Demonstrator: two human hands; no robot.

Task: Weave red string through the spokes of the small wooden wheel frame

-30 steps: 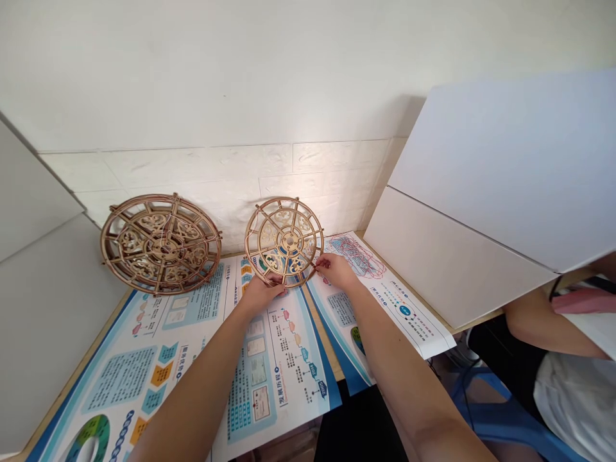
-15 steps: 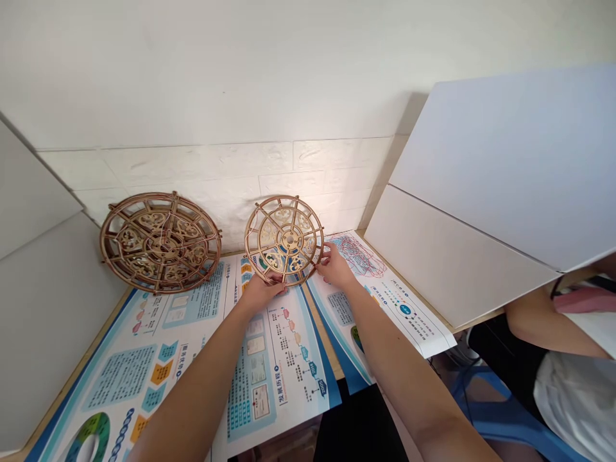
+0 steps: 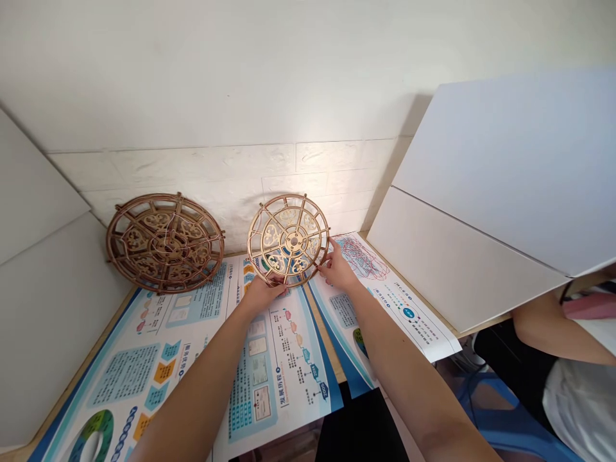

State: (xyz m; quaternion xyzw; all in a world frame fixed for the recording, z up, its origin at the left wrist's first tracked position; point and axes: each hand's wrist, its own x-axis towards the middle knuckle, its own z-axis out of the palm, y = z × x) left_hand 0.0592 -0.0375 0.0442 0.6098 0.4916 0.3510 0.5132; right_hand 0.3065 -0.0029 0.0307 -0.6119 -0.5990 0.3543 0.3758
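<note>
A round, openwork gold-coloured frame (image 3: pixel 294 240) with spokes and scroll ornaments stands tilted near the wall. My left hand (image 3: pixel 265 290) grips its lower rim, the fingers partly hidden behind it. At the lower right of the same rim is my right hand (image 3: pixel 337 268), thumb and fingers closed on the edge. Farther left, a stack of similar but darker round frames (image 3: pixel 166 244) leans by the wall, with thin wires across its front. Neither hand touches that stack.
Printed posters (image 3: pixel 260 359) cover the table, and red wires (image 3: pixel 363 258) lie tangled at the right rear. White panels (image 3: pixel 476 212) flank both sides, with a wall behind. At the right edge are another person's arm (image 3: pixel 553 330) and a blue stool (image 3: pixel 505 410).
The held round frame has turned slightly clockwise between my hands, its rim tabs shifting position. The whole view has moved a little, so things appear slightly farther right.
</note>
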